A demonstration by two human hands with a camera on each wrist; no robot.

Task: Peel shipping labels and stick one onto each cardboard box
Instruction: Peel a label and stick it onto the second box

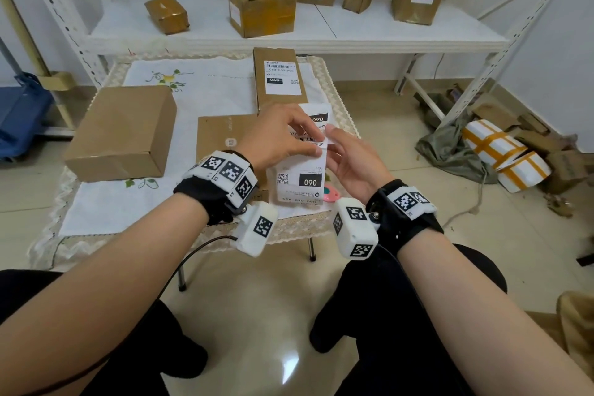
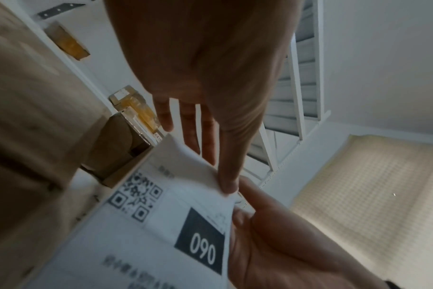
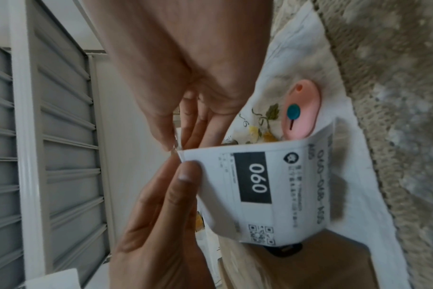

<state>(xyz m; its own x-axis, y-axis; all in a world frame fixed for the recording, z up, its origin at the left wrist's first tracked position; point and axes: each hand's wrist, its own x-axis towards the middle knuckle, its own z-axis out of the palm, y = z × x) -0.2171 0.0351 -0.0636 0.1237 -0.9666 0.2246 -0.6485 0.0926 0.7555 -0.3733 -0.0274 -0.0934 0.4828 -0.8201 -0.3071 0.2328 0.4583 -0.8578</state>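
**Fingers of both hands pinch the label strip**

Fingers (image 1: 313,151) of the left hand (image 1: 276,138) curl over the strip of shipping labels (image 1: 302,177), thumb and forefinger pinching its right edge. Right hand (image 1: 353,167), palm up, pinches that same edge from the other side. Both forearms angle inward, meeting above the low table (image 1: 106,212), over a flat box (image 1: 218,135). 2 more boxes sit there: a plain one (image 1: 122,132) and a labelled one (image 1: 276,77).

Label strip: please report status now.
Both hands, left and right, pinch the label strip at one edge. One box labelled, two bare. Nothing in the way.
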